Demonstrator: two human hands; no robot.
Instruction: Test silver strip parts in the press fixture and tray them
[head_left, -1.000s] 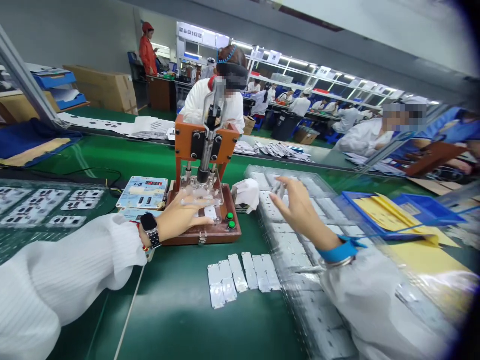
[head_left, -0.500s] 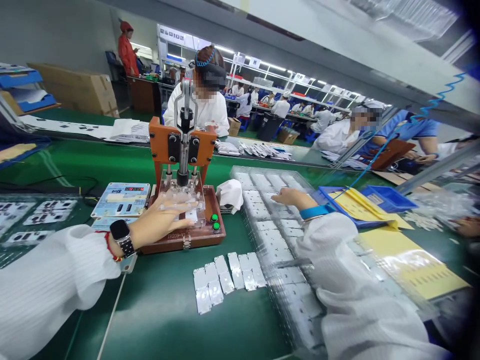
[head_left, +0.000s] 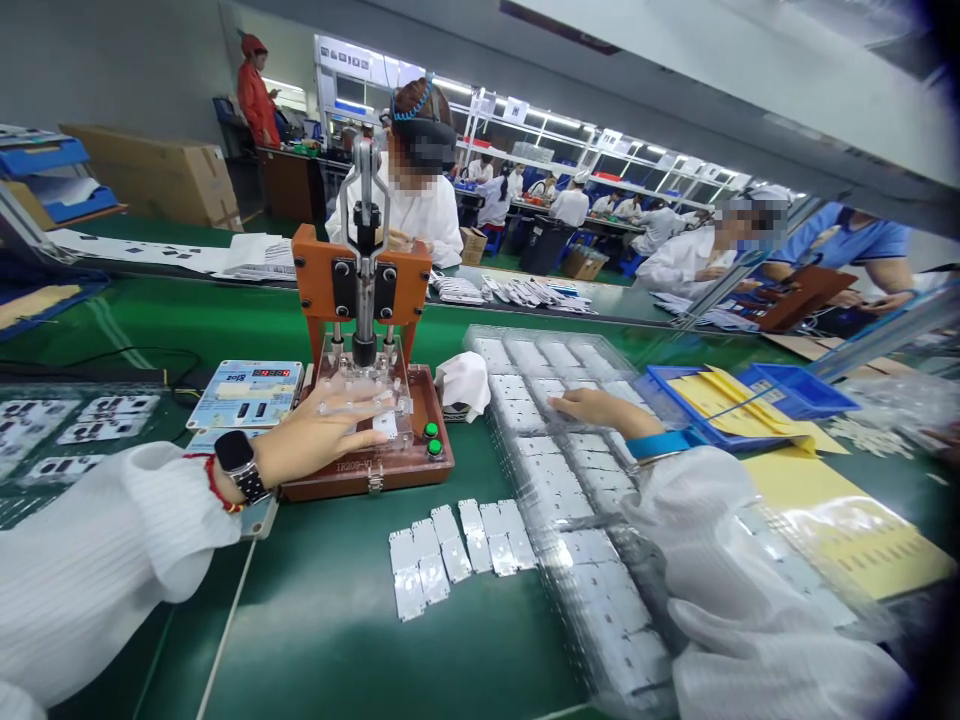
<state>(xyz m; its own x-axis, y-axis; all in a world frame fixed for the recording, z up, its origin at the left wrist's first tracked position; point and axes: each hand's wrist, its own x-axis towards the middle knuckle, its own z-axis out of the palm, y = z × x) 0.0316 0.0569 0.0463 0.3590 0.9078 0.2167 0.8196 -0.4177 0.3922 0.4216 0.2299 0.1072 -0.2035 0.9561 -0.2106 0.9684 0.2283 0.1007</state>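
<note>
My left hand [head_left: 334, 430] reaches into an orange-and-brown toggle-press test fixture [head_left: 352, 480]. Its fingers are stretched out under the clear acrylic plate, beside a small white board [head_left: 385, 427] in the nest. The press handle [head_left: 367, 190] stands upright. Over on the right, my right hand [head_left: 596, 410] is at a clear plastic tray [head_left: 525, 425] whose pockets hold rows of white boards. Its fingers are pressed together, tips down at one pocket; whatever they hold, if anything, is hidden. Several loose white boards [head_left: 457, 550] lie in a fanned row between fixture and tray.
A display box [head_left: 247, 395] stands left of the fixture, a white cloth bundle [head_left: 461, 387] to its right. Blue bins [head_left: 802, 390] and yellow sheets [head_left: 840, 510] lie at the right. Across the bench sits a co-worker [head_left: 420, 210]. A shelf [head_left: 675, 90] overhangs.
The camera view has shifted slightly. My right hand stays at the tray, its wrist a little lower and its fingers straighter. My left hand remains in the fixture.
</note>
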